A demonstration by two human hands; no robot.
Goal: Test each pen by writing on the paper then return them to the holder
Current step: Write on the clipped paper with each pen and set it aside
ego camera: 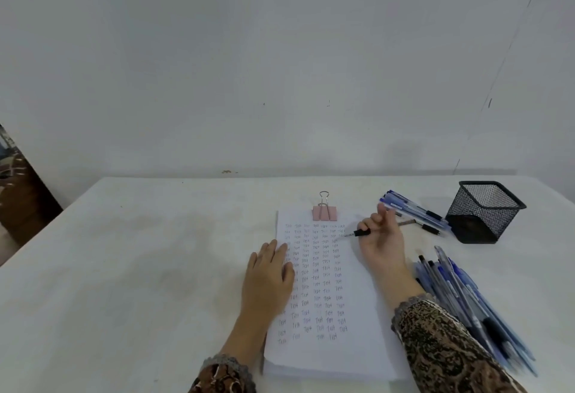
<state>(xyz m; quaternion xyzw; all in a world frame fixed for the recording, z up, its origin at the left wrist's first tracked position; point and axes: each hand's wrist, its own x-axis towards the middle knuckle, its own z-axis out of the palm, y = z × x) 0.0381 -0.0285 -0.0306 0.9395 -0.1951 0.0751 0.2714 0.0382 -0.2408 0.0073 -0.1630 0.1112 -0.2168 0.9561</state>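
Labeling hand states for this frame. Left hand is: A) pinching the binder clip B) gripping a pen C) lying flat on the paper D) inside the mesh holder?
C: the left hand lies with straight fingers on the left edge of the paper, while the right hand holds the pen.

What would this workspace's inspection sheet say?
Surface: white table, faintly stained.
Job's things: paper stack under pink binder clip, covered in test words; black mesh holder upright, apparently empty; pens beside the holder, more pens by the right sleeve.
Clutter: small brown item beside the far pens, unidentifiable.
Hands: left hand flat on paper; right hand holds a pen, tip at paper.
Cables: nothing seen.
Surroundings: white wall; dark object at left edge.
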